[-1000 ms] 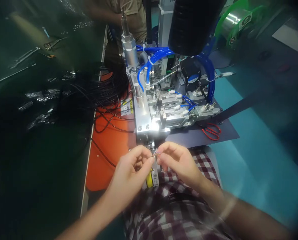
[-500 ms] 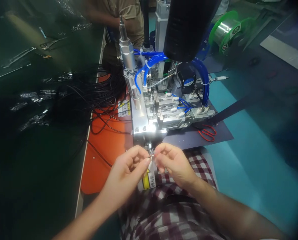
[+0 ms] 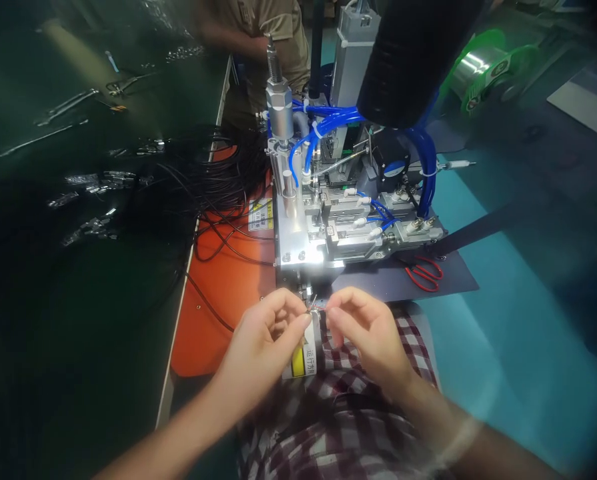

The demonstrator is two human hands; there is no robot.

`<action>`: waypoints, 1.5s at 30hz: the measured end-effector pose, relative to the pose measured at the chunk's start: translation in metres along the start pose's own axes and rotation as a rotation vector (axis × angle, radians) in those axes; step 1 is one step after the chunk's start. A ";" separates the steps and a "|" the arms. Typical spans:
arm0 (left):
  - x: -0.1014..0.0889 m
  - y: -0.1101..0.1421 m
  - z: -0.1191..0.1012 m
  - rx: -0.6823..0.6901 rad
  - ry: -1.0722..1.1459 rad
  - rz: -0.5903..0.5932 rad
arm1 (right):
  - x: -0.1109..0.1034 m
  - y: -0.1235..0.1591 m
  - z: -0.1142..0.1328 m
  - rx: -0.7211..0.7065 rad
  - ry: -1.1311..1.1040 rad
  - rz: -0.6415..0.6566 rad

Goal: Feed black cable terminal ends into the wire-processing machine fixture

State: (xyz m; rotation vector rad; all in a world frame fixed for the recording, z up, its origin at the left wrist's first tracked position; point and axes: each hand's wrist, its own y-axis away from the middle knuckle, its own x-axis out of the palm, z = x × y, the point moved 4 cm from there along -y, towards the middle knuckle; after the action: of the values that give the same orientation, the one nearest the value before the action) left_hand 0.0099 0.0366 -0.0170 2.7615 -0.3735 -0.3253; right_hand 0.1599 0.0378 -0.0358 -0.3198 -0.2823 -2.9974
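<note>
In the lower middle, my left hand is closed in a pinch on the end of a black cable, which runs in over the orange plate from the left. Thin stripped wires fan out past its fingertips. My right hand, just beside it, has thumb and forefinger closed on the tip of a red wire from that same end. Both hands hover in front of the metal press machine, above a label with a yellow stripe. The fingers partly hide the cable end.
Black cables lie bundled across the orange plate and the dark table at left. Red-handled pliers rest right of the machine. Behind stand a green wire spool, blue air hoses and another person.
The view has shifted, so the machine sits further right. My hands have drawn slightly apart, and more of the red wire shows between them. Both keep their pinch.
</note>
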 end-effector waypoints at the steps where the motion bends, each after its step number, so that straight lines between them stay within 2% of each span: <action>1: 0.000 0.000 0.000 0.007 -0.010 -0.006 | 0.002 0.000 -0.002 0.027 -0.020 0.020; 5: -0.001 0.000 0.000 0.010 -0.027 -0.003 | 0.003 -0.001 -0.006 0.048 -0.039 0.017; 9: -0.001 0.001 0.000 0.019 -0.039 0.001 | 0.001 -0.002 0.005 -0.034 0.173 0.004; 13: -0.002 0.002 0.000 0.076 -0.097 -0.002 | 0.000 -0.006 0.020 -0.101 0.392 0.079; 16: -0.003 0.002 -0.002 0.127 -0.176 0.035 | -0.005 -0.012 0.019 0.064 0.337 0.216; 20: -0.005 0.001 -0.008 0.143 -0.174 0.138 | -0.009 -0.017 0.009 0.344 0.074 0.423; 24: -0.008 0.000 -0.011 0.093 -0.057 0.229 | -0.007 -0.018 0.003 0.469 -0.094 0.481; 27: -0.007 -0.001 -0.009 0.057 0.017 0.260 | -0.002 -0.017 0.001 0.434 -0.131 0.446; 32: -0.003 -0.001 -0.004 0.037 0.097 0.066 | 0.009 -0.006 -0.002 0.242 -0.120 0.195; 35: 0.001 0.000 -0.001 0.009 0.138 0.060 | 0.018 0.002 -0.004 0.227 -0.075 0.111; 40: 0.000 -0.003 0.003 -0.106 0.289 0.127 | 0.022 0.004 -0.003 0.231 0.005 0.104; 45: -0.002 -0.003 0.005 -0.136 0.383 0.096 | 0.017 0.002 -0.001 0.121 0.145 0.103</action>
State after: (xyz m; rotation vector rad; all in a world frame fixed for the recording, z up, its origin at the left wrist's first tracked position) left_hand 0.0073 0.0384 -0.0223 2.5834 -0.3658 0.1938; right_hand 0.1434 0.0342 -0.0324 -0.1010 -0.4165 -2.8682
